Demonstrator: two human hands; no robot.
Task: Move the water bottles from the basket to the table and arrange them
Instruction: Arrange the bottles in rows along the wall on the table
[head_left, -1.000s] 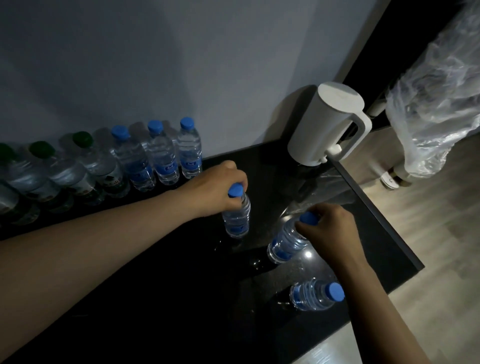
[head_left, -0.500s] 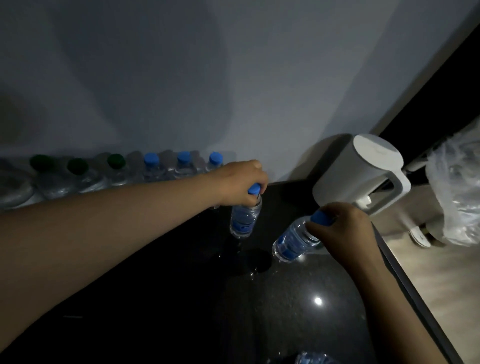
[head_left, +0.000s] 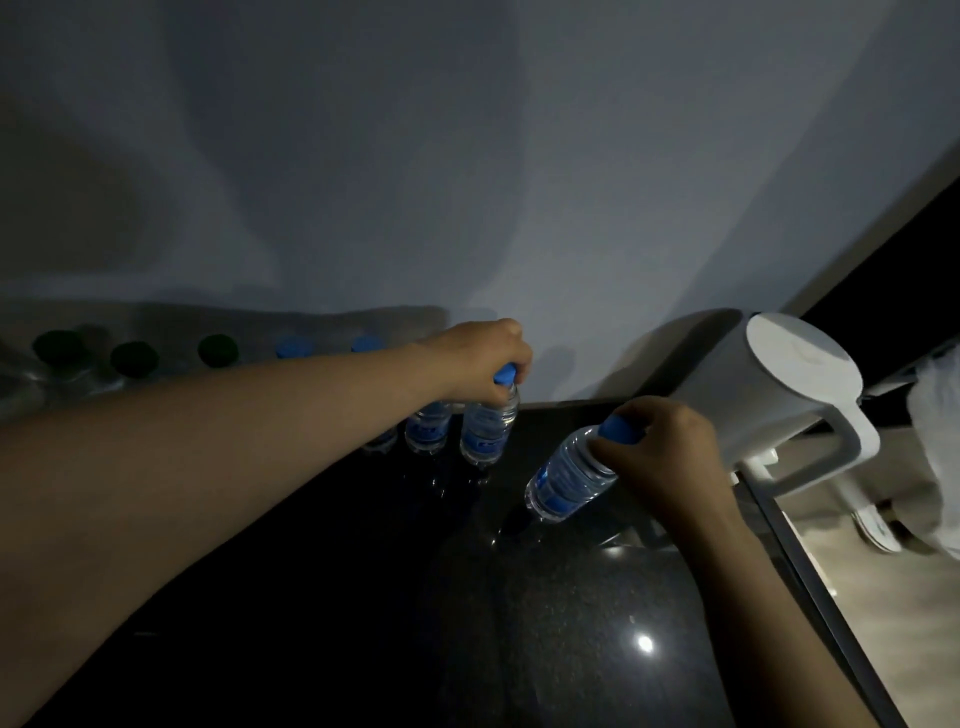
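The left grip is clenched from above over the blue cap of an upright water bottle, so the bottle hangs straight below the fingers, its base at the table; whether it rests there is hard to tell. It stands just beside the neighbouring blue-labelled bottle, at the right end of a row of bottles along the wall, where three green caps and two blue caps show above the forearm. The right grip pinches the blue cap of a second bottle, which is tilted, cap up towards the hand, base down and to the left, close over the table. The two held bottles are near each other but apart. The table is dark, speckled and glossy, with a small glint of light. A white jug with a handle stands at its right corner, and pale wooden floor lies beyond the edge.
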